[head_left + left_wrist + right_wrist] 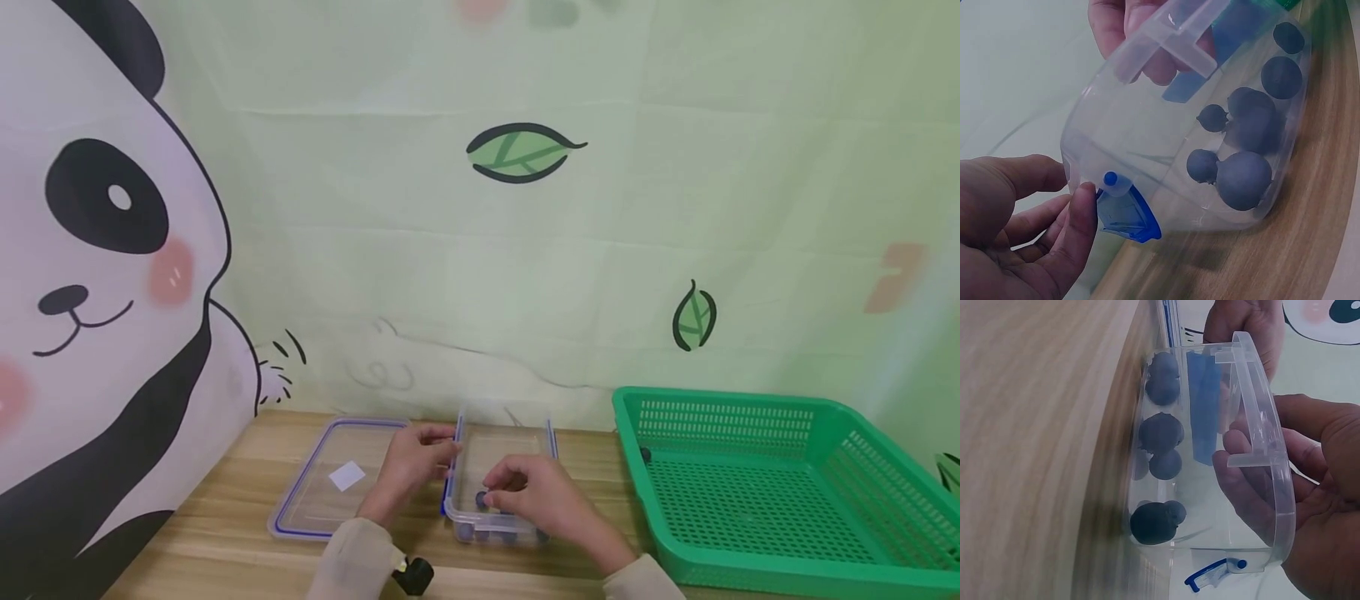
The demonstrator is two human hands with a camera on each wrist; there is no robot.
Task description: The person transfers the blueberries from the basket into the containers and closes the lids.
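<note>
A clear plastic food container [498,525] stands on the table with several blueberries [1244,181] on its bottom. My left hand [420,458] pinches its left rim between thumb and fingers, beside a blue side latch [1125,215]. Over the front rim, my right hand [536,492] reaches in with fingers loosely bent. In the right wrist view, these fingers [1244,494] hang inside above the blueberries, and no berry shows between them. One blueberry [482,500] appears just beside the right thumb tip in the head view.
Left of the container lies its clear lid [303,454] with a blue seal and a white label [347,476]. A green plastic basket [750,562] stands at the right, one blueberry [646,455] at its left wall. Behind the wooden table [225,533] hangs a printed cloth.
</note>
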